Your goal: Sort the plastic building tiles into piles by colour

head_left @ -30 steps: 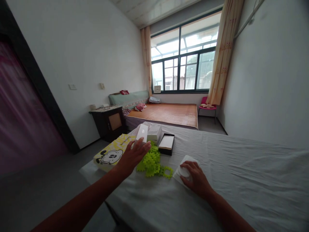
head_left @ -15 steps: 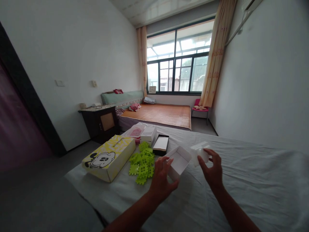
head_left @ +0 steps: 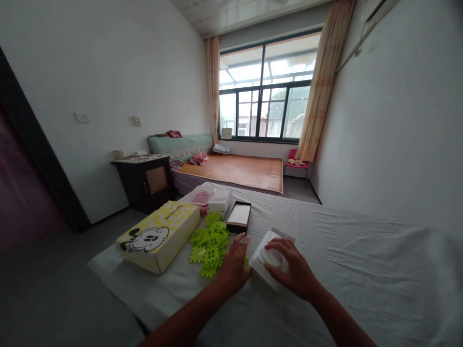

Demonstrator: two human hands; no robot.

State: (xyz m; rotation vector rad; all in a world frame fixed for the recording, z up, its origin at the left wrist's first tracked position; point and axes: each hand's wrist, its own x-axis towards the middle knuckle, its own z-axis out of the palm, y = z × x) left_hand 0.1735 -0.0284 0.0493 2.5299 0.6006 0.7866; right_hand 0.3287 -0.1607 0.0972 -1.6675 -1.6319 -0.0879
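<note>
A small white box (head_left: 259, 251) sits in front of me on the cloth-covered table. My right hand (head_left: 294, 265) is over it, fingers curled round a pale, translucent plastic insert (head_left: 274, 258) with a rounded middle, which lies on or in the box; how deep it sits is hidden. My left hand (head_left: 235, 265) is at the box's left side with fingers apart, thumb close to the box edge; whether it touches I cannot tell. Bright green notched plastic pieces (head_left: 210, 246) lie in a pile just left of my left hand.
Left of the pile stands a yellow and white carton (head_left: 159, 238) with a cartoon dog. Behind are an open black-edged box (head_left: 239, 217), a white box (head_left: 220, 200) and a clear tub (head_left: 200, 195) with pink contents. A bed (head_left: 235, 169) stands beyond the table (head_left: 347, 270).
My right hand has brought the plastic insert left and down onto the white box. My left hand has loosened from the box and shifted slightly left. The view has turned slightly.
</note>
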